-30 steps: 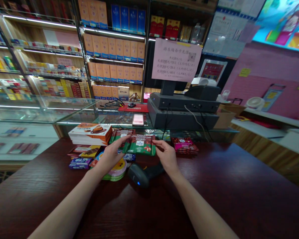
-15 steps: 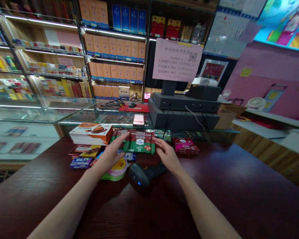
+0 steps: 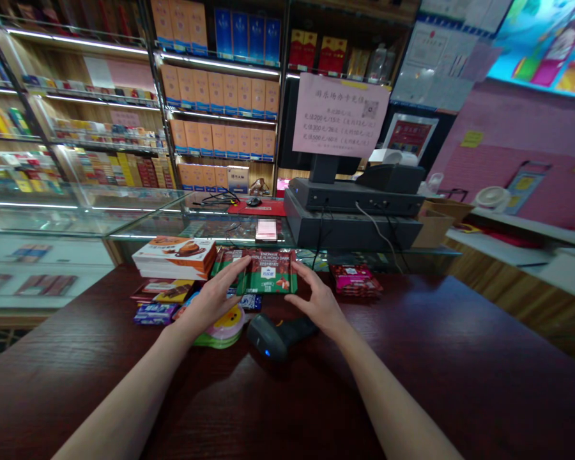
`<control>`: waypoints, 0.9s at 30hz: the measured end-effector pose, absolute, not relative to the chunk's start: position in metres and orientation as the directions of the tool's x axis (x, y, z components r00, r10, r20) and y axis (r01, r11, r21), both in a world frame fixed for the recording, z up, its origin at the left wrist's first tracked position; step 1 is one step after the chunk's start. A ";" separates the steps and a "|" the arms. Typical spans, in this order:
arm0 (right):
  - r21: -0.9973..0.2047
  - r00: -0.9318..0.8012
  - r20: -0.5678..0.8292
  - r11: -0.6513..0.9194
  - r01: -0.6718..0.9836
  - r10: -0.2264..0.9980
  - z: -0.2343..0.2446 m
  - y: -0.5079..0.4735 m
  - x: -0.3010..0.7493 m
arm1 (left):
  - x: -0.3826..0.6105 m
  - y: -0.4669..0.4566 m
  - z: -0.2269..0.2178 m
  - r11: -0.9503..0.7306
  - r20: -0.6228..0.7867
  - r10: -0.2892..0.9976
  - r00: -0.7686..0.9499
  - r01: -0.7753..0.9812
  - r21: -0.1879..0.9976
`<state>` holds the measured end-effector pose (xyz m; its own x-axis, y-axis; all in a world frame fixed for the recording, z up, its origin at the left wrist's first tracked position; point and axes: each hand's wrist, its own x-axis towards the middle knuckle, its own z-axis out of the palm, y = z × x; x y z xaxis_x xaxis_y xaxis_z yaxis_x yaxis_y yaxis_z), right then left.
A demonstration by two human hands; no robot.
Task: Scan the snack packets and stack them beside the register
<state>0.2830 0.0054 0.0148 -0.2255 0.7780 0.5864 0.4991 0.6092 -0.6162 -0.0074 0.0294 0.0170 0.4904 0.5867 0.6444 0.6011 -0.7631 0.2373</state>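
Note:
My left hand (image 3: 215, 297) and my right hand (image 3: 316, 300) hold a green and red chocolate bar (image 3: 271, 272) by its two short edges, lifted a little above the dark wooden counter (image 3: 441, 358). The left fingers pinch the bar's left edge; the right fingertips press its right edge. A black barcode scanner (image 3: 275, 335) with a blue light lies just below the bar, between my wrists. A round pastel tin (image 3: 223, 329) sits under my left wrist.
An orange biscuit box (image 3: 175, 255), purple and yellow bars (image 3: 156, 303) and pink packets (image 3: 355, 280) lie around. A till with a paper notice (image 3: 340, 115) stands behind. Glass display cases (image 3: 76, 217) and stocked shelves fill the left.
The chocolate bar has risen slightly and moved away from me, towards the back of the counter. Both hands went with it and my right fingers now press its right edge.

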 end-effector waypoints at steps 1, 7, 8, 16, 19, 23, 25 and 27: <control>-0.597 -0.231 0.597 0.618 0.511 0.768 0.015 0.005 0.283 | -0.008 0.029 0.017 -0.764 0.644 0.586 0.493 0.601 0.236; -0.532 -0.251 0.627 0.640 0.554 0.738 0.017 0.004 0.286 | -0.008 0.025 0.022 -0.769 0.605 0.590 0.534 0.601 0.219; -0.529 -0.252 0.629 0.642 0.556 0.736 0.018 0.004 0.286 | -0.007 0.024 0.023 -0.768 0.605 0.589 0.537 0.604 0.212; -0.489 -0.259 0.652 0.657 0.573 0.712 0.018 0.003 0.286 | -0.005 0.021 0.026 -0.774 0.629 0.552 0.547 0.616 0.144; -0.463 -0.263 0.670 0.668 0.583 0.694 0.016 0.004 0.285 | -0.004 0.021 0.026 -0.779 0.636 0.542 0.549 0.611 0.137; -0.388 -0.266 0.694 0.659 0.644 0.669 0.015 0.004 0.284 | -0.003 0.021 0.028 -0.778 0.641 0.525 0.559 0.622 0.095; -0.330 -0.268 0.713 0.647 0.687 0.648 0.016 0.003 0.283 | -0.002 0.021 0.030 -0.767 0.647 0.505 0.571 0.641 0.033; -0.273 -0.277 0.730 0.638 0.720 0.625 0.017 0.002 0.282 | -0.001 0.019 0.033 -0.744 0.652 0.486 0.582 0.667 -0.041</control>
